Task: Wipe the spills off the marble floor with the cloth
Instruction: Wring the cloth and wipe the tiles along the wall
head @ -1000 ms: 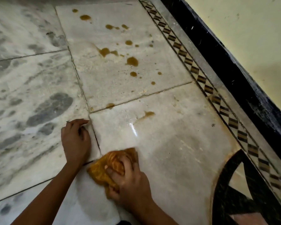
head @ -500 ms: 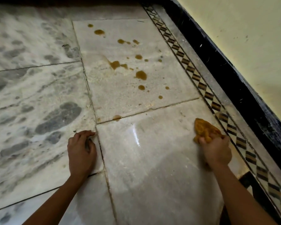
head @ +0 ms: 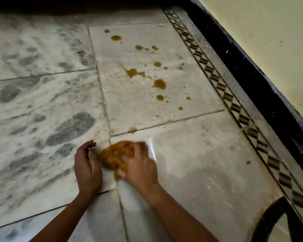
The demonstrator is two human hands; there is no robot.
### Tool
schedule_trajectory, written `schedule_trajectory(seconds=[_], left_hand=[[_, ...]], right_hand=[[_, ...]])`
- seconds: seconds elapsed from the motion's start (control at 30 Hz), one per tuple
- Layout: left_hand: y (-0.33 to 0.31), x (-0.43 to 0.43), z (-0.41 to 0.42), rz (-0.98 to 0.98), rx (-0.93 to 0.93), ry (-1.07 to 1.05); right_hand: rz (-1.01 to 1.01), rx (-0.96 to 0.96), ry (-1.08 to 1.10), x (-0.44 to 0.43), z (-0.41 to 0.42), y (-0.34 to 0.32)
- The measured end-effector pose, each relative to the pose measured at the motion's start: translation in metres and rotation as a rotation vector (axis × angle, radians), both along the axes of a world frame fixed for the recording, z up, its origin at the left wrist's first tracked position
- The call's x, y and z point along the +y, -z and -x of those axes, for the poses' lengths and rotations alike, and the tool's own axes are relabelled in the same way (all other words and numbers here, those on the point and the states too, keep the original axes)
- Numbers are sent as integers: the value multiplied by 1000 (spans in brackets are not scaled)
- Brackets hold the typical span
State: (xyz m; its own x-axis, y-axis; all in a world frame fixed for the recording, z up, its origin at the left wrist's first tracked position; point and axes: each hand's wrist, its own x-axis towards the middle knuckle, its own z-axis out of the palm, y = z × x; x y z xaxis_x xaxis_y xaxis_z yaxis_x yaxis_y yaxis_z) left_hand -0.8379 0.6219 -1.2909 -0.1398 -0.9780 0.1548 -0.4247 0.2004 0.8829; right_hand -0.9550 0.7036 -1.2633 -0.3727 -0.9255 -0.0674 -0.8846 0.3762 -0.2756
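My right hand (head: 140, 168) presses a crumpled orange-yellow cloth (head: 114, 157) onto the near marble slab (head: 199, 168), close to the joint between slabs; hand and cloth are motion-blurred. My left hand (head: 87, 166) rests beside the cloth on the grey-veined slab, fingers bent, holding nothing. Several brown spill drops (head: 159, 84) dot the far pale slab, the largest near its middle. One small brown spot (head: 132, 130) sits on the joint just beyond the cloth. The near slab shines wet.
A patterned black-and-tan border strip (head: 234, 107) runs diagonally on the right, with a black skirting (head: 262, 88) and a cream wall (head: 278, 37) behind it. A dark curved inlay (head: 268, 217) sits at the lower right. Grey-veined marble (head: 42, 105) covers the left.
My right hand has swept the cloth from the right border back left across the near slab, up to my left hand. The left hand has stayed put.
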Motion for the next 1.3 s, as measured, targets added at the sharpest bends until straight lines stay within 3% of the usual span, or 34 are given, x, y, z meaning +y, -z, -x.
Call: schedule_trajectory(seconds=[0.17, 0.23, 0.3, 0.4, 0.5, 0.67, 0.87, 0.97, 1.13, 1.23, 1.3], left_hand=[[-8, 1, 7, 13, -28, 43], [-8, 1, 7, 26, -61, 85], [-7, 3, 3, 29, -44, 86], [-6, 7, 2, 60, -17, 78], [-7, 2, 8, 102, 22, 49], [3, 0, -2, 111, 24, 15], [2, 2, -3, 49, -112, 64], [0, -2, -7, 71, -244, 100], [4, -5, 3, 185, -628, 293], [7, -2, 9, 213, -754, 408], [8, 0, 8, 189, -759, 433]], right_hand=[[-98, -4, 393, -66, 117, -26], [-176, 93, 401, -78, 128, -33], [-153, 126, 269, -71, 101, -36], [-80, -121, 33, -21, 28, -37], [-113, -49, -217, 19, -14, -30], [-99, -33, -299, -36, 4, -8], [-114, -7, 171, -104, 106, -5], [-89, 20, 376, -38, 166, -1], [-135, 53, 859, 123, 227, -8], [-178, 110, 1007, 118, 229, 0], [-187, 85, 984, 77, 199, -6]])
